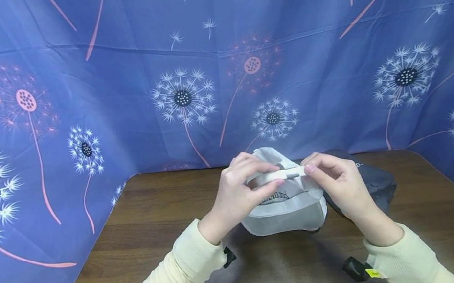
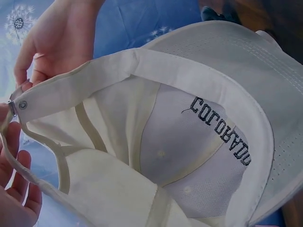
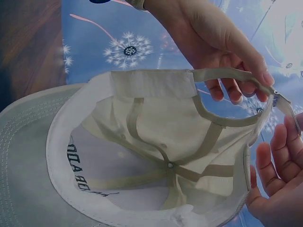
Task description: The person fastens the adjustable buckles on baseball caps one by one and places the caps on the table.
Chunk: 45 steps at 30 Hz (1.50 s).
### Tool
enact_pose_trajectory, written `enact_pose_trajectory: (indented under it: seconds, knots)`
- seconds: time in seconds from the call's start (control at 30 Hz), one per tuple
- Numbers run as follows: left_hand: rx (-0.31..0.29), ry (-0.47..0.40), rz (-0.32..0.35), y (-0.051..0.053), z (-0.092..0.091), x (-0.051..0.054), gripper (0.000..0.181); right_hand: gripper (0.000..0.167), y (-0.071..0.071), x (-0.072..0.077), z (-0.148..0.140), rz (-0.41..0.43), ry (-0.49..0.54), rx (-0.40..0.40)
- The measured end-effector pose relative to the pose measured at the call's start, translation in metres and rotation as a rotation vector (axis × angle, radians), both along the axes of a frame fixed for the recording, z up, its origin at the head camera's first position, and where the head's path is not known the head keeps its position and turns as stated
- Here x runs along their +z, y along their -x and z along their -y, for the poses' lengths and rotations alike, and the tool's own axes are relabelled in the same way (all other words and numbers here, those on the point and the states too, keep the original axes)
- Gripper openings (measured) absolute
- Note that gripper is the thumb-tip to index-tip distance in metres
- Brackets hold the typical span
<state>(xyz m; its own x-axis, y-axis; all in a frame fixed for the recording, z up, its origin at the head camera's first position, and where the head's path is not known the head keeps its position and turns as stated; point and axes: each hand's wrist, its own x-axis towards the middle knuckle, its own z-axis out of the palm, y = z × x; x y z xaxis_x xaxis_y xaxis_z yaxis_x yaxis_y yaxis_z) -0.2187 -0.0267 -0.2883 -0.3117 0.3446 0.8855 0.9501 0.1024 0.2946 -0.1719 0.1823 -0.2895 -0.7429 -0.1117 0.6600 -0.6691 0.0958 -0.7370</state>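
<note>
A white baseball cap [image 1: 284, 220] is held up over the table with its inside showing and its grey-undersided brim toward me. Dark stitching reading COLORADO [image 2: 220, 127] shows mirrored inside it. At the back opening, my left hand [image 1: 236, 184] pinches the adjustment strap between thumb and fingers. My right hand [image 1: 342, 182] pinches the strap's other side, just right of a metal buckle [image 1: 291, 173]. The strap passes through this buckle between the two hands. In the right wrist view the cap's sweatband [image 3: 154, 84] and inner seams are visible.
Behind my right hand a dark grey cap [image 1: 379, 182] lies on the brown wooden table [image 1: 142, 224], partly hidden. A blue dandelion-print cloth [image 1: 215, 64] hangs behind and beside the table. A small black device [image 1: 355, 269] sits at the right wrist.
</note>
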Motion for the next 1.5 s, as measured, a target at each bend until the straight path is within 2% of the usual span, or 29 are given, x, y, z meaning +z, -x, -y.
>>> enact_pose_trajectory:
  seconds: [0.1,0.2,0.33,0.47,0.87,1.0,1.23,1.37,1.5]
  knots:
    - [-0.031,0.016,0.036,-0.001,-0.001,0.001,0.020,0.017,0.000,0.000,0.000,0.002,-0.012,0.004]
    - [-0.041,0.035,0.067,-0.002,-0.002,0.002,0.023,0.018,0.001,-0.001,0.001,-0.016,0.019,0.042]
    - [-0.025,0.064,0.077,-0.003,-0.004,0.003,0.026,0.021,0.003,-0.005,0.003,-0.046,0.045,0.089]
    - [-0.005,0.096,0.073,-0.002,-0.006,0.003,0.023,0.020,0.004,-0.006,0.003,-0.051,0.033,0.090]
    - [0.025,0.138,0.072,-0.002,-0.003,0.006,0.019,0.018,0.003,-0.004,0.000,-0.041,0.007,0.043]
    - [0.022,0.130,0.094,-0.001,0.000,0.006,0.019,0.013,0.002,-0.002,-0.004,-0.002,-0.011,-0.001]
    - [0.027,0.123,0.109,0.001,0.003,0.004,0.018,0.015,0.002,-0.002,-0.011,0.049,-0.044,-0.048]
    - [0.030,0.122,0.108,0.002,0.004,0.003,0.018,0.015,0.002,-0.005,-0.013,0.052,-0.016,-0.088]
    - [0.036,0.128,0.113,0.003,0.004,0.002,0.017,0.014,0.003,-0.007,-0.015,0.055,0.046,-0.082]
